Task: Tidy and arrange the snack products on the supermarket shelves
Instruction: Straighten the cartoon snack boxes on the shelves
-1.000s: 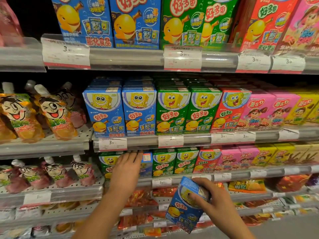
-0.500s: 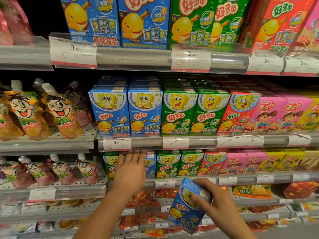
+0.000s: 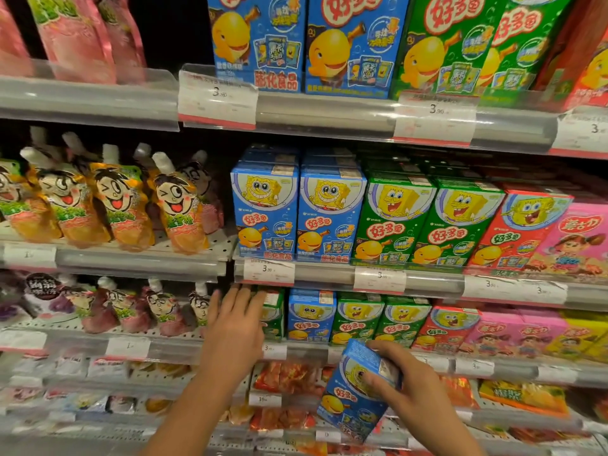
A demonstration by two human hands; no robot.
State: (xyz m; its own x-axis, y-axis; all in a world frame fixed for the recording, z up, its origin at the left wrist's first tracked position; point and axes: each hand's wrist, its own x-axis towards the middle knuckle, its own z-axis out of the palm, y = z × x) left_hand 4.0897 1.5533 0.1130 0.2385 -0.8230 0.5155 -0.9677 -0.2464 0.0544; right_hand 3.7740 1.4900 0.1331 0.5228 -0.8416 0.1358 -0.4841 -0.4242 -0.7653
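My right hand (image 3: 413, 386) grips a small blue snack box (image 3: 353, 394), tilted, in front of the lower shelves. My left hand (image 3: 235, 327) reaches into the third shelf with straight fingers laid against a green snack box (image 3: 274, 312) at the row's left end. To its right stand a blue box (image 3: 311, 315), green boxes (image 3: 378, 320), a red box (image 3: 442, 327) and pink boxes (image 3: 513, 332). The shelf above carries bigger blue boxes (image 3: 297, 213) and green boxes (image 3: 424, 225).
Spouted jelly pouches (image 3: 115, 205) lean on the left shelves, purple ones (image 3: 131, 311) below them. Price-tag rails (image 3: 378, 279) front each shelf. Large blue and green boxes (image 3: 352, 41) fill the top shelf. Red and orange bags (image 3: 286, 378) lie on the lowest shelves.
The view has shifted left and nearer to the shelf. My left hand stays at the green box on the third shelf. My right hand keeps hold of the blue box.
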